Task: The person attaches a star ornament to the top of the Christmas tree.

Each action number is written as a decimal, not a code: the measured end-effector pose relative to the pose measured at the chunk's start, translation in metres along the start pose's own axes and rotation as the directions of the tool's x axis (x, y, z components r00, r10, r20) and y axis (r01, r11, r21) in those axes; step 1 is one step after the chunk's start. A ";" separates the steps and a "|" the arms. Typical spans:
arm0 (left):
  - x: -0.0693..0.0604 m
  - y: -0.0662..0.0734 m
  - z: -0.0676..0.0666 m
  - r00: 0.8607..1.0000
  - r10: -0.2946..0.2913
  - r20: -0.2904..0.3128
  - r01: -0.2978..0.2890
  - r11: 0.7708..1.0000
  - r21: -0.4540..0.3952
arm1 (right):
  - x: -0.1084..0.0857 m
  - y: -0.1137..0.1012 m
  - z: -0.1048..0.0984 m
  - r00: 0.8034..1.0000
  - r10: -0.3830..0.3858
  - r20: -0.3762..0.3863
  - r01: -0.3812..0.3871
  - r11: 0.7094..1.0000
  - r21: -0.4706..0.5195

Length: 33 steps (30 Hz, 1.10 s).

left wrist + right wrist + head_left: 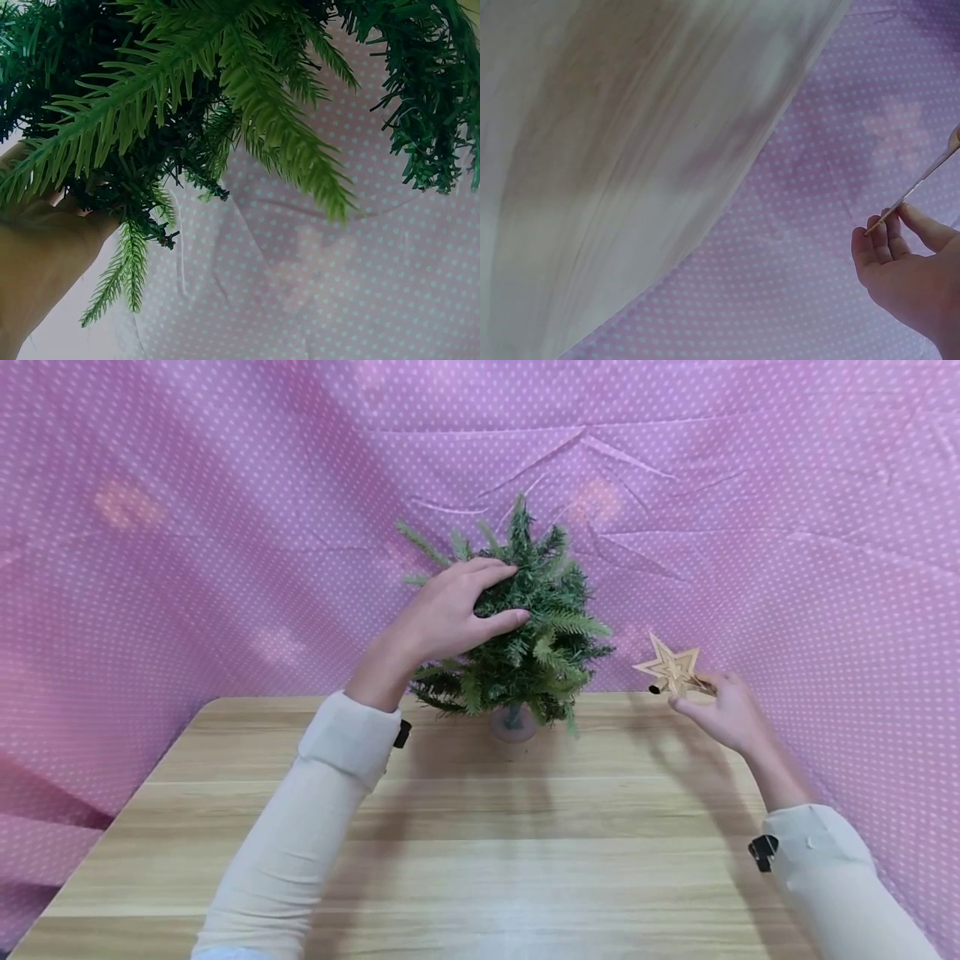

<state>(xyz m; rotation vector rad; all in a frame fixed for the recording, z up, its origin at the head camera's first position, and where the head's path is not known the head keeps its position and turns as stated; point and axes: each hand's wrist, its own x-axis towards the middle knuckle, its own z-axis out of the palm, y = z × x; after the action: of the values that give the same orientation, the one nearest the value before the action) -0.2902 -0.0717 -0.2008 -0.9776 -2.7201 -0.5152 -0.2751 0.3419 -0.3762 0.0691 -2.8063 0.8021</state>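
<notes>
a: what is in the right hand (723, 714)?

b: a flat, pale gold, five-pointed star (672, 668), pinched between thumb and fingers. it sits well to the right of the tree, near the far right corner of the light wood-grain table (510, 827).

a: and which tree is that?

b: the bushy green artificial tree (566, 647), upright at the far middle of the table. the left hand (453, 610) rests on its left side, thumb and forefinger spread wide, tips against the needles.

a: any marking on the star?

b: nested star outlines, which the head view shows. the right wrist view has only its thin edge.

a: what else differs between views?

b: the left wrist view looks closely at lighter sprigs (277, 120) among darker needles, and they hide most of the left fingers. only the head view takes in the round, pale base (527, 729) under the tree.

a: anything around or in the way?

b: the left hand covers part of the tree. a creased pink-purple cloth with white dots (795, 510) hangs on the far side, left and right. the right wrist view makes out a pale flower print (897, 129) on it. both cream sleeves (273, 843) have a small black piece (763, 852) at the cuff.
</notes>
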 end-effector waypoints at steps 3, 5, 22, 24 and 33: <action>0.000 0.000 0.000 1.000 -0.004 0.002 0.004 1.000 -0.001 | 0.001 -0.005 0.000 1.000 0.001 -0.016 -0.001 1.000 0.010; 0.000 0.000 0.000 1.000 -0.009 0.004 0.009 1.000 -0.005 | 0.001 -0.008 0.000 1.000 0.005 -0.026 -0.005 1.000 0.021; 0.001 0.000 0.000 1.000 -0.010 0.005 0.010 1.000 -0.005 | 0.002 -0.032 -0.002 0.995 -0.007 -0.100 0.012 0.999 0.049; 0.001 0.000 0.001 1.000 -0.006 0.002 0.006 1.000 -0.007 | 0.003 -0.035 -0.003 0.992 -0.029 -0.120 0.035 0.998 0.050; 0.001 -0.003 0.000 1.000 0.001 -0.002 -0.001 1.000 -0.013 | 0.004 -0.053 -0.007 0.987 -0.085 -0.135 0.096 0.992 0.080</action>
<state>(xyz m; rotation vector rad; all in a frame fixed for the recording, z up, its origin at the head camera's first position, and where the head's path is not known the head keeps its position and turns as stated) -0.2924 -0.0731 -0.2013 -0.9807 -2.7181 -0.5342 -0.2720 0.3004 -0.3423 0.1516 -2.6252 0.8724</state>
